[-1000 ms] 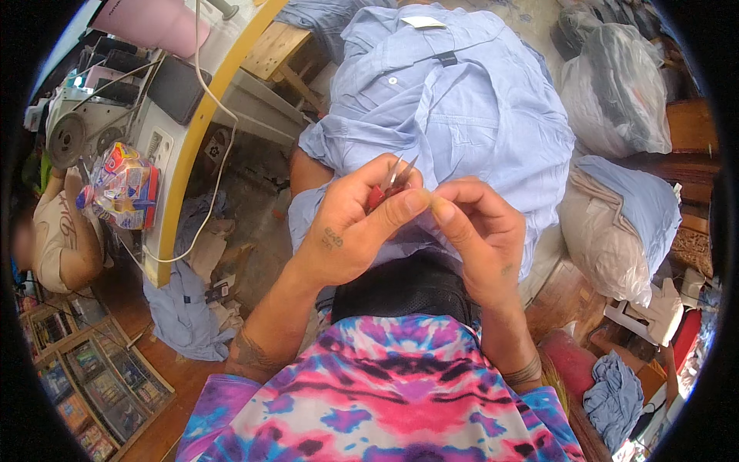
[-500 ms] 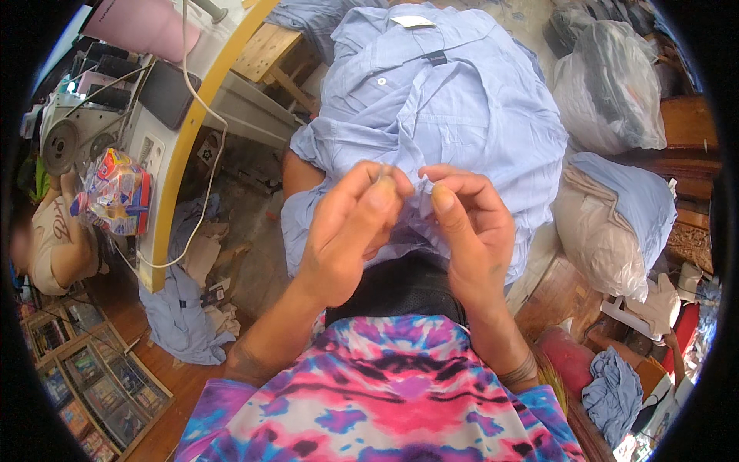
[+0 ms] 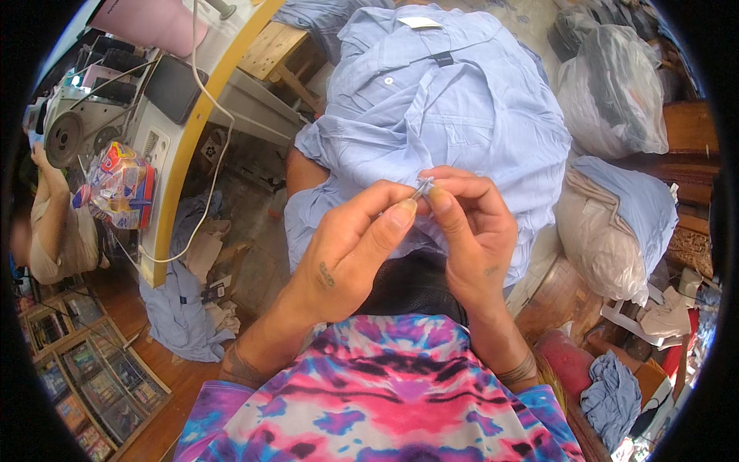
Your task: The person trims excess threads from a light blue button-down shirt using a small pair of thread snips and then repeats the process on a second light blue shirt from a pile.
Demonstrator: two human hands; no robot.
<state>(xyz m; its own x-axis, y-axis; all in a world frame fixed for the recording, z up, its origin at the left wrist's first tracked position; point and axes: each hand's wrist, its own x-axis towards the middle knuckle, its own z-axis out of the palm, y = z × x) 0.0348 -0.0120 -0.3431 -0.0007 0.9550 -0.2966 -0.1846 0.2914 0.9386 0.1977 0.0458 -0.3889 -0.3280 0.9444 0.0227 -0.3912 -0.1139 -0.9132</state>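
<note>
A light blue buttoned shirt (image 3: 493,100) lies spread over my lap, with a white label and a dark tag near its top. My left hand (image 3: 350,254) is closed in a pinch on a small, thin metal-looking tool (image 3: 420,190); most of it is hidden by the fingers. Its tip meets a bit of shirt cloth that my right hand (image 3: 477,223) pinches between thumb and forefinger. The two hands' fingertips nearly touch above the shirt's lower middle part.
At the left stands a table (image 3: 181,138) with a yellow edge, bearing a phone (image 3: 177,88), a pink tumbler (image 3: 154,23) and a plastic packet (image 3: 119,185). A white cable (image 3: 229,146) hangs off it. Stuffed plastic bags (image 3: 612,88) sit at the right. Another person (image 3: 58,223) is at far left.
My left hand has shifted right and slightly down, so its fingers now meet the cloth in my right hand. The thin tool's tip now shows. My right hand has barely moved.
</note>
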